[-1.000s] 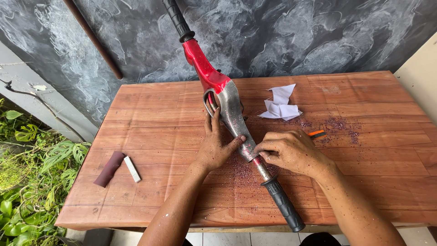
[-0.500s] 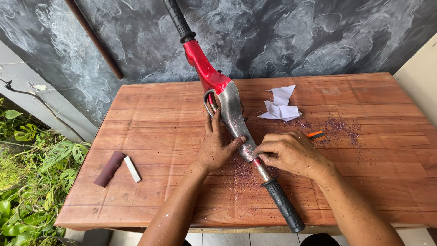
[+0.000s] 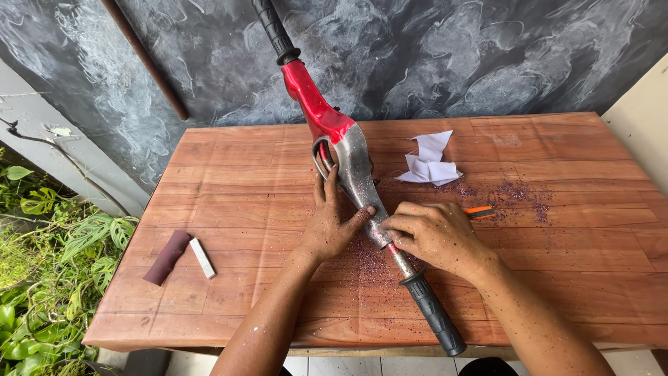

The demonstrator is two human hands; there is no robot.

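— Head view: wooden table [image 3: 209,174], reddish planks with visible grain, set against a dark wall [image 3: 487,56] streaked with chalky white swirls. What on top?

— Handlebar part [image 3: 351,167] lying diagonally across the table's middle, far end jutting past the back edge. Upper section glossy red paint, middle section stripped to dull grey metal, black ribbed rubber grips at both ends.

— Left hand [image 3: 330,223]?

— Pressed flat against the bare metal stretch, fingers apart, fingertips up by the oval loop, thumb hooked over the tube. Holding it down rather than clamped round it.

— Right hand [image 3: 435,233]?

— Just beside the left, fingers curled together over the lower metal neck above the near grip [image 3: 435,313]. Cannot tell what sits under the fingers. Orange-and-black tool [image 3: 480,211] poking out behind the knuckles, touching the table.

— Anything boxed, labelled or printed?

— Nothing with legible marks. Crumpled white paper [image 3: 430,161] right of the red section. Purplish paint dust [image 3: 518,191] scattered over the planks nearby and beneath the hands. Near the left edge, well apart: dark maroon sanding strip [image 3: 167,256], rough-looking, beside a small white rectangular block [image 3: 202,257].

— Beyond the table?

— Green leafy plants [image 3: 49,278] at lower left.
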